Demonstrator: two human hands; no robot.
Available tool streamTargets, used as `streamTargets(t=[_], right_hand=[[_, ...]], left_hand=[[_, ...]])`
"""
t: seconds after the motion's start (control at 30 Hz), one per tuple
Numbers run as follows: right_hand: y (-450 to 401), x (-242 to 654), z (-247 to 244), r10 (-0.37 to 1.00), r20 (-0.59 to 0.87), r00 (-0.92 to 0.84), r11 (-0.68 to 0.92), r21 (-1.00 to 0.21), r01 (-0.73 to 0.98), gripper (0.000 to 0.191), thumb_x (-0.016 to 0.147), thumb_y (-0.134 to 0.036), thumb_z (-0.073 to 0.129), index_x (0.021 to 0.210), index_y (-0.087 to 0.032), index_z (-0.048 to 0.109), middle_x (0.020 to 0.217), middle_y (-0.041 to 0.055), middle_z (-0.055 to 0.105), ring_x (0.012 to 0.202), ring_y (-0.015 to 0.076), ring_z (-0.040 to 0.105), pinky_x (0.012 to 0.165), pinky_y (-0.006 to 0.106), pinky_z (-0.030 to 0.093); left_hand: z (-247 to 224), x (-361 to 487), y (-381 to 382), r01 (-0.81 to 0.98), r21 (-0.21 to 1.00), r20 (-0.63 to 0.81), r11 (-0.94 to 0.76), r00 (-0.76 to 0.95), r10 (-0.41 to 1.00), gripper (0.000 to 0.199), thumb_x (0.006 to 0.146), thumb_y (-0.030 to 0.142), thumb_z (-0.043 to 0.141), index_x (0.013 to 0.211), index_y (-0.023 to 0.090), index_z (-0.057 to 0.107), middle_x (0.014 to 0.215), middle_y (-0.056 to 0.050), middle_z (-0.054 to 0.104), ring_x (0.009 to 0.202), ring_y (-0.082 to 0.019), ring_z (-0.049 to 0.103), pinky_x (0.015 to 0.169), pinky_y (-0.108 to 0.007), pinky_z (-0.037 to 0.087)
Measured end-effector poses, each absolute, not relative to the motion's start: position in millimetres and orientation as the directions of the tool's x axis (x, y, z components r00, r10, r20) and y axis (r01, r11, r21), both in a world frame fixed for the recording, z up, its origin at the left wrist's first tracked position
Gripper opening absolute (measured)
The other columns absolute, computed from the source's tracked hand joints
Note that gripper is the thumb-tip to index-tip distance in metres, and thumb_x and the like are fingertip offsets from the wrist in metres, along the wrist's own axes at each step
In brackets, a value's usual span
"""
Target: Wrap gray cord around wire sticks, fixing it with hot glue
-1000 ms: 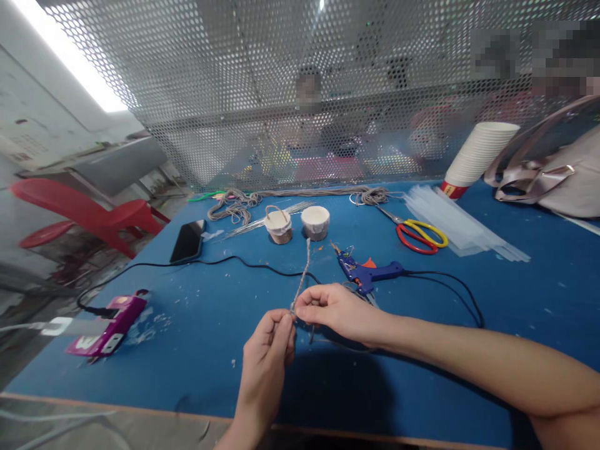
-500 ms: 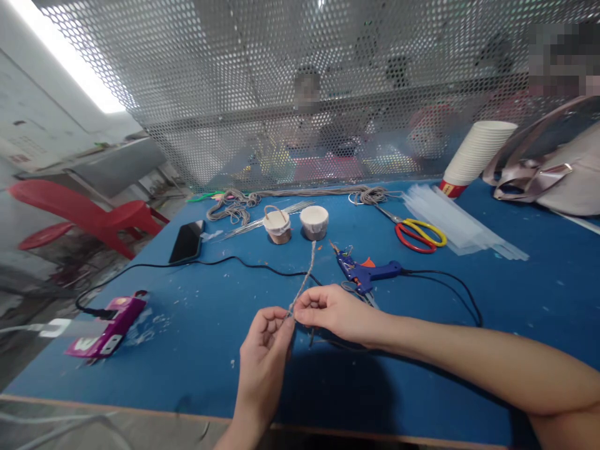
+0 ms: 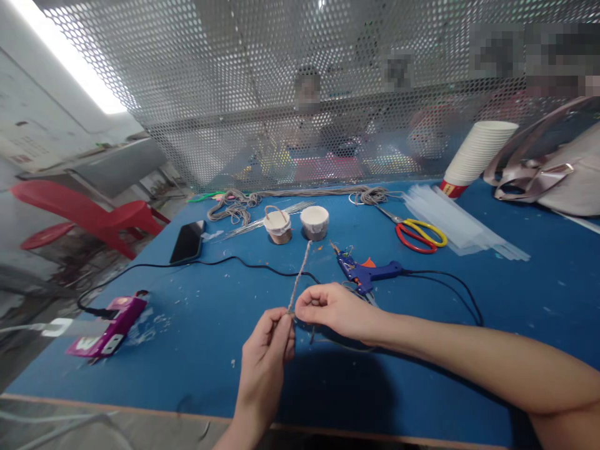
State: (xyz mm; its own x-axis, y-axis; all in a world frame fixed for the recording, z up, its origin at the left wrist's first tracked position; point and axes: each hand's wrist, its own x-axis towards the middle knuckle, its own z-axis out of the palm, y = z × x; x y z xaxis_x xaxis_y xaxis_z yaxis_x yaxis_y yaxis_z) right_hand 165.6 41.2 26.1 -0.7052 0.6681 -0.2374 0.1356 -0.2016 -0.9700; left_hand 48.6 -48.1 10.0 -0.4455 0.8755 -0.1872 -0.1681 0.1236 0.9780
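Note:
A thin grey twisted cord (image 3: pixel 300 275) stands up and leans away over the blue table. Its lower end is pinched between the thumb and fingers of my left hand (image 3: pixel 268 344). My right hand (image 3: pixel 328 307) is closed just to the right of that end, thumb and fingertips together; what it pinches there is too small to make out. Beyond the cord sit two small cups, one with a looped handle (image 3: pixel 278 226) and one without (image 3: pixel 314 223). A blue glue gun (image 3: pixel 370 270) lies to the right, above my right hand.
Scissors (image 3: pixel 417 234), translucent sticks (image 3: pixel 459 222) and stacked paper cups (image 3: pixel 478 156) are at the right, beside a bag (image 3: pixel 562 169). A phone (image 3: pixel 187 242) and purple power strip (image 3: pixel 110 328) lie left. Grey cord bundles (image 3: pixel 234 206) lie along the mesh screen (image 3: pixel 262 144); a person is behind it.
The cord's upper end has swung slightly left and the cord is straighter. My left fingers have closed more around its lower end. My right hand has barely moved.

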Motion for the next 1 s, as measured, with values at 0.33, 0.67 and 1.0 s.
streamTargets(t=[0.33,0.67,1.0], right_hand=[[42.6,166.8,27.7,0.681,-0.227,-0.696,-0.173,-0.974,0.149,0.006,0.075,-0.019,0.060,0.072,-0.014,0.061,0.060,-0.0043,0.051,0.056,0.0082,0.042,0.055,0.021,0.032],[41.0,166.4,32.0,0.685,-0.224,-0.694,-0.182,-0.974,0.135,0.005,0.073,-0.017,0.059,0.070,-0.014,0.061,0.060,-0.0038,0.052,0.057,0.0080,0.044,0.057,0.021,0.035],[40.6,170.9,26.7,0.674,-0.196,-0.712,-0.102,-0.980,0.173,0.012,0.076,-0.025,0.059,0.076,-0.014,0.061,0.062,-0.0032,0.051,0.057,0.0087,0.042,0.056,0.022,0.033]], left_hand=[[11.5,47.0,-48.2,-0.212,0.966,-0.229,0.151,-0.414,0.881,0.028,0.069,0.041,0.068,0.077,0.017,0.056,0.046,0.010,0.036,0.041,-0.005,0.027,0.039,-0.017,0.021],[16.3,51.3,-48.0,-0.130,0.982,-0.182,0.138,-0.437,0.881,0.028,0.069,0.042,0.067,0.065,0.016,0.058,0.050,0.006,0.041,0.044,-0.007,0.031,0.041,-0.019,0.025],[9.5,39.4,-47.6,-0.250,0.961,-0.215,0.116,-0.415,0.884,0.023,0.072,0.036,0.066,0.082,0.016,0.062,0.055,0.006,0.043,0.049,-0.007,0.034,0.043,-0.018,0.027]])
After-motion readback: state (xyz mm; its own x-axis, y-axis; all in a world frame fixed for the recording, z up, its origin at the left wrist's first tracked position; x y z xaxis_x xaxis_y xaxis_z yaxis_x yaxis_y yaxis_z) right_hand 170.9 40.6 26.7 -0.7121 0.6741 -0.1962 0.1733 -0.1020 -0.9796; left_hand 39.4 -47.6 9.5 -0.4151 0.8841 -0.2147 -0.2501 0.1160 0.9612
